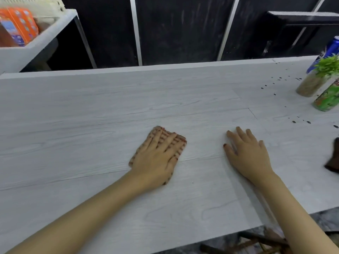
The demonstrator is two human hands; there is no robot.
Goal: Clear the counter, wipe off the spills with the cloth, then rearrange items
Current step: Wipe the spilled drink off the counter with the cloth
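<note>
Head view: I count two hands, one cloth, two cans, one plant pot, one orange pack. One red-and-beige checked cloth (180, 142) lies on the pale grey wood-grain counter (91, 110), near the middle, pinned under my left hand (157, 158). That hand is flat, fingers straight and slightly spread, palm pressing the cloth down, nothing gripped. Right hand (247, 154) is also flat on the bare counter, fingers straight and spread, holding nothing, well apart from the cloth. Both forearms reach in from the near edge.

Dark spill specks (294, 122) are scattered at the far right, too many and small to count. Beside them stand one blue drink can (328, 52), one green drink can (326, 98) and one beige pot with a green plant (310, 85). One dark brown item (334, 156) is cut off at the right edge; can't tell what. One orange printed pack (20, 24) sits in a white bin (36, 43), top left, off the counter.
</note>
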